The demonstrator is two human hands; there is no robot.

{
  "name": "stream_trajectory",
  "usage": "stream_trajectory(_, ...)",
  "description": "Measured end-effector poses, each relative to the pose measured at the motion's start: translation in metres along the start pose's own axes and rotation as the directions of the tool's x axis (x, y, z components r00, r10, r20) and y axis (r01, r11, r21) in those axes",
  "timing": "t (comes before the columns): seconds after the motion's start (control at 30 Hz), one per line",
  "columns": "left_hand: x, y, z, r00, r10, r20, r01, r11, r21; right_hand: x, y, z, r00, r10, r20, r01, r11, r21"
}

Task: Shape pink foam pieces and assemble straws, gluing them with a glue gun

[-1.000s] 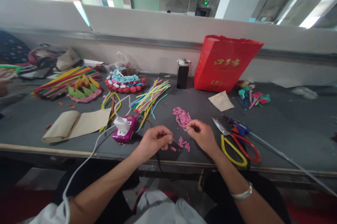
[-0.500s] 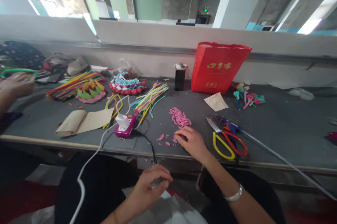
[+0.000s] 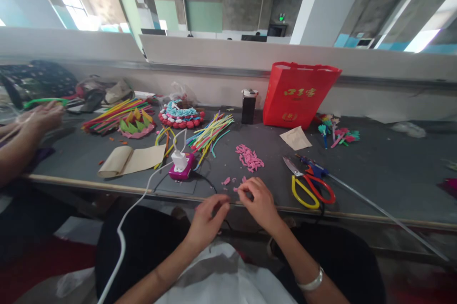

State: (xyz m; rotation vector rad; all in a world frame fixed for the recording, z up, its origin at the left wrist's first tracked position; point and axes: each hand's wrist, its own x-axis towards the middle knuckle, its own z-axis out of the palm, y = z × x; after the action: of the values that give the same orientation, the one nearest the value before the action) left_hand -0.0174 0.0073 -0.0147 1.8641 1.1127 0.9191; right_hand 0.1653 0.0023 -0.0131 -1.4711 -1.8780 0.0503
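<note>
My two hands at the table's near edge, beside the pink pieces.
My right hand (image 3: pixel 260 203) has thumb and forefinger drawn narrow at the small loose pink bits (image 3: pixel 226 181); I cannot tell whether one is pinched there. My left hand (image 3: pixel 206 220) is just left of it, fingers curled, a gap showing between thumb and forefinger. The larger pink pile (image 3: pixel 250 158) lies on the dark table (image 3: pixel 378 171), on the far side of those bits. Right of my hands lie the scissors (image 3: pixel 302 175); to the left sits a purple socket block (image 3: pixel 183 174).
</note>
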Motion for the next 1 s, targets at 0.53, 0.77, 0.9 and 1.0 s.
stream_trajectory(0.53,0.004,0.021,0.001,0.99,0.022,0.139,0.011,0.973,-0.229,-0.029,-0.019,-0.037,1.0,0.003,0.002,-0.003,0.987,0.159)
stream_trajectory(0.77,0.002,0.028,0.009,0.973,0.163,0.161,-0.142,0.981,-0.135,-0.031,-0.027,-0.032,0.998,-0.024,0.061,0.012,0.98,0.196)
stream_trajectory(0.9,-0.005,0.013,0.004,0.992,0.087,0.094,-0.067,0.979,-0.195,-0.037,-0.022,-0.031,0.997,0.01,0.078,-0.025,0.979,0.201)
stream_trajectory(1.0,-0.007,0.006,-0.012,0.998,-0.044,-0.036,0.036,0.976,-0.214,-0.043,-0.016,-0.034,0.996,0.082,0.033,-0.087,0.974,0.21)
